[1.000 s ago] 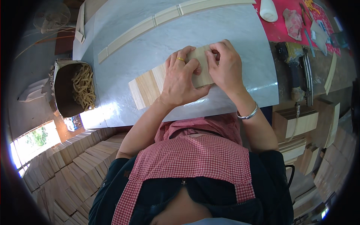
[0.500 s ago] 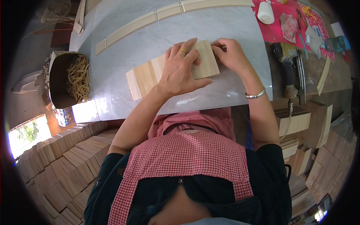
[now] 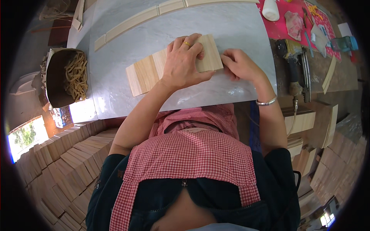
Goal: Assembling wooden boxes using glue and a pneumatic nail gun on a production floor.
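Note:
A pale wooden board with light and darker bands lies at a slant on the grey marbled tabletop. My left hand grips it near its right end, fingers bent over the top toward the far edge and thumb stretched along the near edge. A ring is on one finger. At the board's right end is my right hand, its fingers curled together close to the end edge. Whatever those fingertips may hold is hidden.
Thin wooden strips form a line at the far side. A box of rubber bands stands left. To the right are a nail gun, a white bottle and a pink cloth. Stacked wood pieces fill the lower left.
My right hand has moved along the board's right end, from the far corner toward the near one. My left hand keeps its hold. The whole view has shifted slightly.

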Available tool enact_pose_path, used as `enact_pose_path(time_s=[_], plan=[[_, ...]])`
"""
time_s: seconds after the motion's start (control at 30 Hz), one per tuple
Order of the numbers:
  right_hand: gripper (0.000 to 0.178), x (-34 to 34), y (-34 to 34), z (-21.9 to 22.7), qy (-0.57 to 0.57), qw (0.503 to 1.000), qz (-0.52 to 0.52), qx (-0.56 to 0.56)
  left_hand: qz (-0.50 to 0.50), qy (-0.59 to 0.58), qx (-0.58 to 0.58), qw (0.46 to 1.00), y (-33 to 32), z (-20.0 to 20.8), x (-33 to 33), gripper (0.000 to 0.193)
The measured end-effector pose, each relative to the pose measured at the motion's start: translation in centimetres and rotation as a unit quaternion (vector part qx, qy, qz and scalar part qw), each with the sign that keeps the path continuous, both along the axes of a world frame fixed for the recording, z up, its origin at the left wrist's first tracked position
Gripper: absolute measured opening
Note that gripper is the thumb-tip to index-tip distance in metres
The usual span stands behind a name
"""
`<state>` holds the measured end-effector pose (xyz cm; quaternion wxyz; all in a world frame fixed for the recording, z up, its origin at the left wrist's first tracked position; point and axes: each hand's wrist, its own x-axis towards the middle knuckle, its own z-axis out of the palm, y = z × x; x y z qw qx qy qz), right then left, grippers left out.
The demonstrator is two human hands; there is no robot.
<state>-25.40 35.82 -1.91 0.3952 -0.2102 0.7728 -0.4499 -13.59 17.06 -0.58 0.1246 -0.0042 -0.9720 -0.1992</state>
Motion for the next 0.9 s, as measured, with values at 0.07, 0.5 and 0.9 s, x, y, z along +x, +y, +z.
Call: enact_pose_path(time_s=[0.07,0.5,0.9], plan=[[0.02,0.4,0.6,0.4,-0.099,0.995,-0.017,0.01,-0.002,0.0,0.0,1.0,0.1,0.0,0.1,0.045],[0.008,0.5,0.5,-2.4,0.268,0.955,0.101,0.073,-0.004,0.011,-0.006,1.0,0.3,-0.1,0.1,0.045],[0.008,5.0,1.4,1.8,0.38,0.924,-0.004,-0.036,-0.005,0.053,0.016,0.998,0.6,-0.5,-0.3,0.05]])
